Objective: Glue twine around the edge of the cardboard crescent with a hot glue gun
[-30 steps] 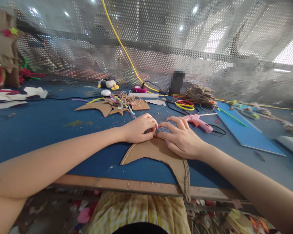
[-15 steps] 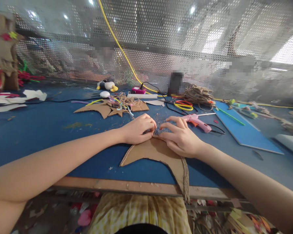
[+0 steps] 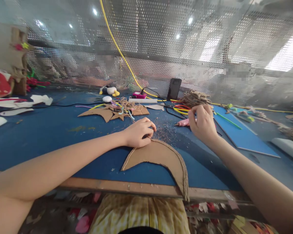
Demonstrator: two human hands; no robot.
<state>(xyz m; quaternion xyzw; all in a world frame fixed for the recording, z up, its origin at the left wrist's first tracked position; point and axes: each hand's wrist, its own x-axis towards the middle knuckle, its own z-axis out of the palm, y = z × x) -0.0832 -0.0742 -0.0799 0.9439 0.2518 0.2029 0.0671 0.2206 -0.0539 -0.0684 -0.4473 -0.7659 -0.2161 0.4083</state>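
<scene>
A crescent-shaped piece of brown cardboard point(image 3: 158, 152) lies on the blue table, its lower tip reaching over the front edge. Cord-like brown strands point(image 3: 183, 162) run along its outer curve. My left hand point(image 3: 139, 132) is closed at the crescent's upper edge, with curled fingers and the thumb on the cardboard. My right hand point(image 3: 203, 123) is raised at the right with bent fingers, in front of a pink glue gun point(image 3: 184, 122). It hides most of the gun; what its fingers hold, if anything, cannot be seen.
Cardboard offcuts point(image 3: 100, 113) with tangled string lie behind my left hand. Farther back are a phone point(image 3: 174, 88), a twine bundle point(image 3: 195, 97) and a bird-shaped toy point(image 3: 109, 90). A blue board point(image 3: 246, 136) lies at right; a perforated screen point(image 3: 146, 39) stands behind.
My right hand has left the crescent's edge and moved right and away to the glue gun, baring the outer curve. My left hand stays at the crescent.
</scene>
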